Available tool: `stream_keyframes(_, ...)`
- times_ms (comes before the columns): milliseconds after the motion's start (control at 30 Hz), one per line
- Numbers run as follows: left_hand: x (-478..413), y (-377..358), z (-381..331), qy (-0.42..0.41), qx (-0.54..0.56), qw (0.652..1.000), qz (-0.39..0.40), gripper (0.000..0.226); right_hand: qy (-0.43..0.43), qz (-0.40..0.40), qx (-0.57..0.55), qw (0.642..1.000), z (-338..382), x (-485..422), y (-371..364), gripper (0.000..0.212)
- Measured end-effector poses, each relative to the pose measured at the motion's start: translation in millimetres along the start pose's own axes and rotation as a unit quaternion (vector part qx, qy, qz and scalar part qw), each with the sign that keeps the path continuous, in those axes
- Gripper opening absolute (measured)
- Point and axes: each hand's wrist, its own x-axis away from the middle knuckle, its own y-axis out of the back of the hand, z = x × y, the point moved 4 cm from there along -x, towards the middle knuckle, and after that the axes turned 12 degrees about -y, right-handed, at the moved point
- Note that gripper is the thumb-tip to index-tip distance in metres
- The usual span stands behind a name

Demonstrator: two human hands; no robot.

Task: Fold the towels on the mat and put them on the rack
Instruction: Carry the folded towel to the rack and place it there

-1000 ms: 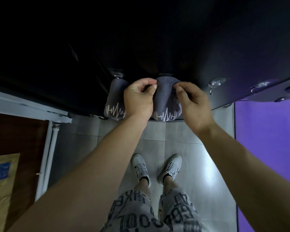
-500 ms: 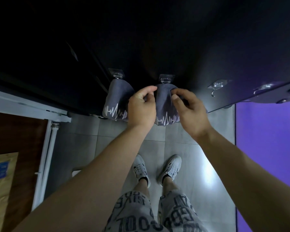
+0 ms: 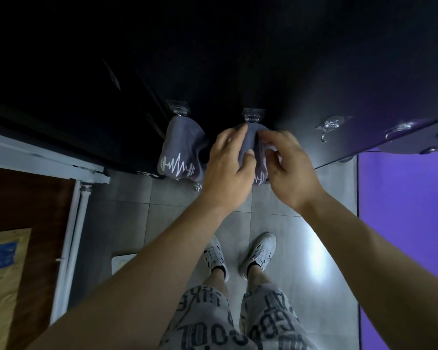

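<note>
The dark panel [image 3: 263,59] filled the upper view and carried the rack [image 3: 400,128] — a row of stick-on hooks. All positions below are referred to the second hook [image 3: 254,116], counted from the left.

The purple mat [image 3: 405,223] lay on the floor well to the right of and below the second hook; no towel showed on its visible part. The first towel [image 3: 181,152], grey with a white pulse line, hung folded to the left of the second hook, from the neighbouring hook [image 3: 179,111]. The second towel [image 3: 249,141] hung directly under the second hook, its top meeting it; whether the cloth was caught could not be told.

The left hand [image 3: 228,170] was just below and left of the second hook, its grip closed on that towel's left edge. The right hand [image 3: 292,168] was just below and right, its grip likewise closed on the right edge. An empty hook [image 3: 329,126] stood to the right of the second hook.

Step in hand, by judgement: seating and straightening the second towel on the rack. The next move calls for confirming that the cloth is caught, then releasing both grips without dragging it off.
</note>
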Motion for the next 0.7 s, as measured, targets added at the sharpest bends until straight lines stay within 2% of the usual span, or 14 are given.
stream_keyframes(100, -1.1, 0.2, 4.8, -0.007, 0.007, 1.000, 0.021, 0.060, 0.030, 0.028, 0.014, 0.999, -1.0, -2.4, 0.8, 0.050)
stream_keyframes(167, -1.7, 0.8, 6.2, 0.004, 0.042, 0.999, 0.018, 0.058, 0.043, 0.036, 0.021, 0.998, -5.1, -5.1, -0.6, 0.047)
stream_keyframes(333, 1.4, -5.8, 7.6, 0.107, 0.212, 0.971, 0.042, 0.050, -0.010, 0.051, 0.009, 0.999, -10.0, -12.0, -1.2, 0.046)
stream_keyframes(433, 5.0, -8.5, 8.7, 0.118, 0.273, 0.953, 0.055, 0.058, -0.037, 0.058, -0.046, 0.997, -12.9, -7.6, -1.2, 0.043)
stream_keyframes(567, 4.6, -13.9, 12.2, 0.128, 0.295, 0.944, 0.077, 0.070, -0.065, 0.068, -0.140, 0.986, -13.4, 2.0, -6.0, 0.043)
stream_keyframes(700, 6.4, -21.1, 13.0, 0.135, 0.325, 0.934, 0.065, 0.085, -0.110, 0.084, -0.226, 0.964, -12.6, 4.6, -16.1, 0.041)
